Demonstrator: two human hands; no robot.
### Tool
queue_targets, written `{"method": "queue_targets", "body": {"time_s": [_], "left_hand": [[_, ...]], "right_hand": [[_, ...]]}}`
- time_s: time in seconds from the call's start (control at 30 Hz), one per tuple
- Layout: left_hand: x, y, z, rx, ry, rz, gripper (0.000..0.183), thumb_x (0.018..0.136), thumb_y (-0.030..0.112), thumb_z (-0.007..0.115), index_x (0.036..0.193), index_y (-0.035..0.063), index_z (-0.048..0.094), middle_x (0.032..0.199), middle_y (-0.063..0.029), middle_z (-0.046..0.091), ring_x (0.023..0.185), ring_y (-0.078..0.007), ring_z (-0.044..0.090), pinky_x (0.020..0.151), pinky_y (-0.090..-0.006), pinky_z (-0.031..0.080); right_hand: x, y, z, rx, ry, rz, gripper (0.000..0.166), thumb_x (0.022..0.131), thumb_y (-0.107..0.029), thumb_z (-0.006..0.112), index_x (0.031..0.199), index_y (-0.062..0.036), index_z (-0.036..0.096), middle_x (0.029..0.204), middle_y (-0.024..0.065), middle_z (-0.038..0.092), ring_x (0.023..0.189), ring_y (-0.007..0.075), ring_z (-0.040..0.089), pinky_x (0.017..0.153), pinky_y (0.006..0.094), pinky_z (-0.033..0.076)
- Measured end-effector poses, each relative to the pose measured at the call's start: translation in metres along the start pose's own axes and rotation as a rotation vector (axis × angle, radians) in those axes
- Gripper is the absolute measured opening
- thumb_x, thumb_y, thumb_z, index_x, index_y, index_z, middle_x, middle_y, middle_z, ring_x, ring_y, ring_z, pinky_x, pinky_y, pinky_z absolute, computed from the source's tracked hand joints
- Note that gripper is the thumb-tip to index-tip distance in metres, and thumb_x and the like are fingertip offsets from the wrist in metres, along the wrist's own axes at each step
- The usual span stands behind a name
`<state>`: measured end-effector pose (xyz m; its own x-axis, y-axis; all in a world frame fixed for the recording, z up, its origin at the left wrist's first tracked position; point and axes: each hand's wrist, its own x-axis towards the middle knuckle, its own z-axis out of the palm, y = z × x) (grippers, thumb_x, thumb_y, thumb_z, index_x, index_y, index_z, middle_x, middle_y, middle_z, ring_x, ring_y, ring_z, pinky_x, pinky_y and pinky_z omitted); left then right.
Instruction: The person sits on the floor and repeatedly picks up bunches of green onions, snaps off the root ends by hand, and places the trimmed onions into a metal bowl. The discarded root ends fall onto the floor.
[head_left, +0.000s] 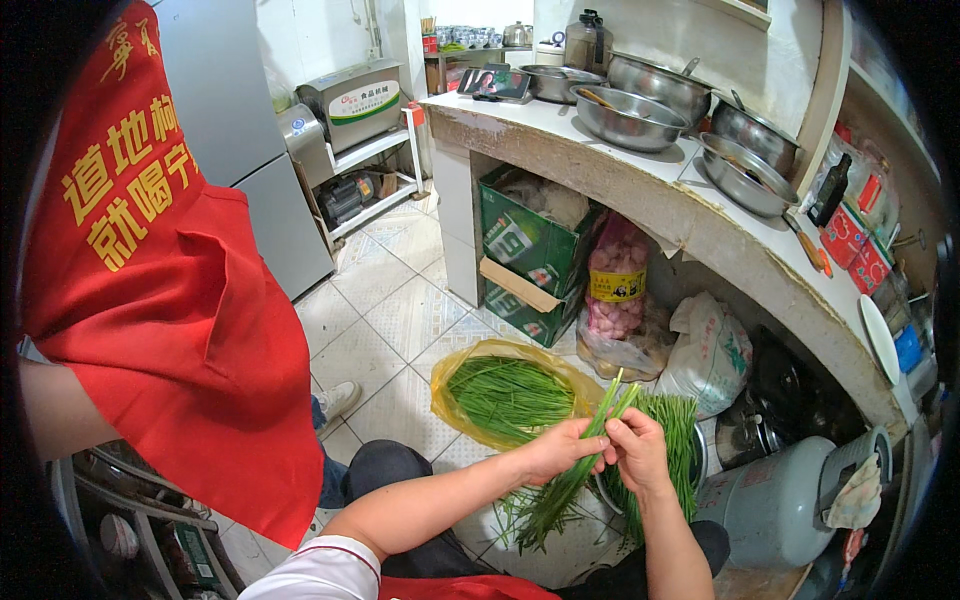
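My left hand (562, 451) grips a small bunch of green garlic chives (564, 495), pale stem ends up and leaf tips hanging toward the floor. Close beside it, my right hand (639, 448) pinches stems of the bunch between thumb and fingers. Behind my right forearm stands a metal basin (703, 459) with an upright mass of chives (675, 424); the arm and bunch hide part of it. Beyond my left hand, an open yellow plastic bag (442, 397) holds more chives (510, 394). Loose trimmings (517, 510) lie on the tiles below.
A person in a red apron (187, 300) stands at left. A grey gas cylinder (772, 499) lies at right. Under the counter (555, 169) are green cartons (525, 240), a net bag of garlic (616, 277) and a white sack (705, 349). Metal bowls (630, 124) stand on top.
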<state>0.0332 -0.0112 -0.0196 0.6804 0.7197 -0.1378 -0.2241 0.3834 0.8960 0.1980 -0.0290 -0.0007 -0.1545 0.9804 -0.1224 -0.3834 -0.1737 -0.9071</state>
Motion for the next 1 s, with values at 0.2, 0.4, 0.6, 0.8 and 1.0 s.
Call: {"method": "queue_targets", "body": {"time_s": [0.2,0.4,0.6,0.8,1.0], "left_hand": [[-0.004,0.001,0.002,-0.128,-0.062,-0.082,0.015,0.100,0.019,0.057,0.107,0.0054,0.059,0.085,-0.0015,0.061,0.074,-0.0112,0.058,0.070,-0.0263,0.049],[-0.003,-0.001,0.001,-0.044,-0.023,-0.079,0.016,0.099,0.020,0.059,0.107,0.0062,0.059,0.085,-0.0015,0.062,0.072,-0.0109,0.058,0.066,-0.0263,0.050],[-0.003,-0.003,0.000,-0.111,-0.063,-0.079,0.017,0.100,0.018,0.057,0.109,0.0050,0.059,0.086,-0.0039,0.063,0.077,-0.0129,0.060,0.069,-0.0293,0.051],[-0.004,-0.005,0.000,-0.142,-0.111,-0.069,0.017,0.100,0.019,0.057,0.110,0.0048,0.058,0.089,-0.0065,0.064,0.078,-0.0150,0.061,0.070,-0.0303,0.050],[-0.005,-0.001,0.002,-0.103,-0.136,-0.090,0.020,0.100,0.023,0.057,0.109,0.0053,0.056,0.086,-0.0050,0.062,0.074,-0.0141,0.060,0.067,-0.0298,0.050]], "right_hand": [[-0.003,-0.008,0.003,0.076,0.009,0.021,0.016,0.097,-0.014,0.060,0.099,0.0021,0.061,0.063,0.0044,0.054,0.044,0.0158,0.053,0.042,0.0354,0.054],[0.000,-0.004,0.006,-0.075,0.083,-0.054,0.018,0.098,-0.017,0.058,0.095,0.0013,0.061,0.063,0.0043,0.054,0.044,0.0160,0.053,0.042,0.0290,0.047],[-0.003,-0.008,0.002,-0.020,0.064,-0.040,0.018,0.098,-0.015,0.058,0.089,0.0011,0.060,0.064,0.0048,0.054,0.045,0.0164,0.053,0.042,0.0282,0.045],[-0.006,-0.015,0.000,0.015,-0.011,0.040,0.019,0.097,-0.014,0.058,0.091,0.0032,0.062,0.063,0.0051,0.055,0.044,0.0175,0.055,0.042,0.0307,0.048],[-0.001,-0.006,-0.005,-0.090,0.016,-0.034,0.021,0.094,-0.014,0.061,0.098,0.0058,0.065,0.068,0.0091,0.062,0.043,0.0163,0.054,0.040,0.0300,0.046]]}}
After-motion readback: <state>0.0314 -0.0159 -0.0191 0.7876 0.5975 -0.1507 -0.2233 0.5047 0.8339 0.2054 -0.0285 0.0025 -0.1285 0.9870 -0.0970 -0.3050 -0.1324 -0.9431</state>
